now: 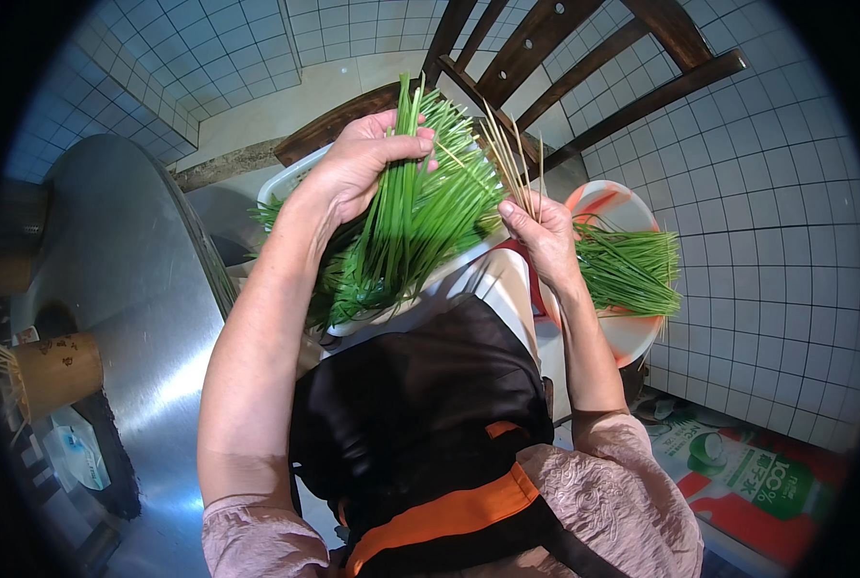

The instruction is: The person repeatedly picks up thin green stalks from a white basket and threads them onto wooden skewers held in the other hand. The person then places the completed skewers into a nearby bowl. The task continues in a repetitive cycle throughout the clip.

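My left hand [372, 159] pinches a bunch of green chives [404, 188] near its pale stem ends, over a white plastic basket [293, 167] heaped with more chives. Several thin bamboo skewers [509, 162] stand up out of my right hand [542, 235], held between thumb and fingers at the basket's right edge. One thin pale stick, perhaps a skewer, lies across the chives just right of my left fingers. More chives [628, 271] rest across a white and orange basin [607, 199] to the right of my right hand.
A dark wooden chair [618, 101] stands behind the basket. On the left is a steel table [134, 289] with a bamboo holder of sticks [58, 372] and a tissue pack [76, 448]. A printed red and green carton [748, 469] lies low at the right, beside the tiled wall [755, 289].
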Tool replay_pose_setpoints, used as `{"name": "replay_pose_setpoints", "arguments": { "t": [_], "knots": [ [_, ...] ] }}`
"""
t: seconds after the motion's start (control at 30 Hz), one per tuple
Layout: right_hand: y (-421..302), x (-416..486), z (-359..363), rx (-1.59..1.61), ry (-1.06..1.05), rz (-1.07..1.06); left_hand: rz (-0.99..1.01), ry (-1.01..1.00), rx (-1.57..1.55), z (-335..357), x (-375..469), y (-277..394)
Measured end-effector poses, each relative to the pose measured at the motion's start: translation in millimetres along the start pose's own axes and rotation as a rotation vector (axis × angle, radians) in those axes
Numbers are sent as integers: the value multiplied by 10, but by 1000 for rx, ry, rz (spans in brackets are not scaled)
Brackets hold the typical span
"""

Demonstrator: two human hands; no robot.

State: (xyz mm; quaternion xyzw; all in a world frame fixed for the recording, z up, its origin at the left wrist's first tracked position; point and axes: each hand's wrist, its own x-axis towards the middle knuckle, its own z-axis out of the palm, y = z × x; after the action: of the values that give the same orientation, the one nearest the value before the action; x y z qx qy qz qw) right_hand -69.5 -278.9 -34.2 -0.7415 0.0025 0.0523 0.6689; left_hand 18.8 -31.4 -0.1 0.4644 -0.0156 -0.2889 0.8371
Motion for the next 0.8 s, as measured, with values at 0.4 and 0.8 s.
{"name": "replay_pose_setpoints", "arguments": {
  "t": [0.4,0.8],
  "knots": [
    [-13,83,9,-6,-37,-31,-84,-13,47,21,-10,-6],
    [-129,156,142,-50,5,-111,49,33,123,93,-9,-84]
  ]
}}
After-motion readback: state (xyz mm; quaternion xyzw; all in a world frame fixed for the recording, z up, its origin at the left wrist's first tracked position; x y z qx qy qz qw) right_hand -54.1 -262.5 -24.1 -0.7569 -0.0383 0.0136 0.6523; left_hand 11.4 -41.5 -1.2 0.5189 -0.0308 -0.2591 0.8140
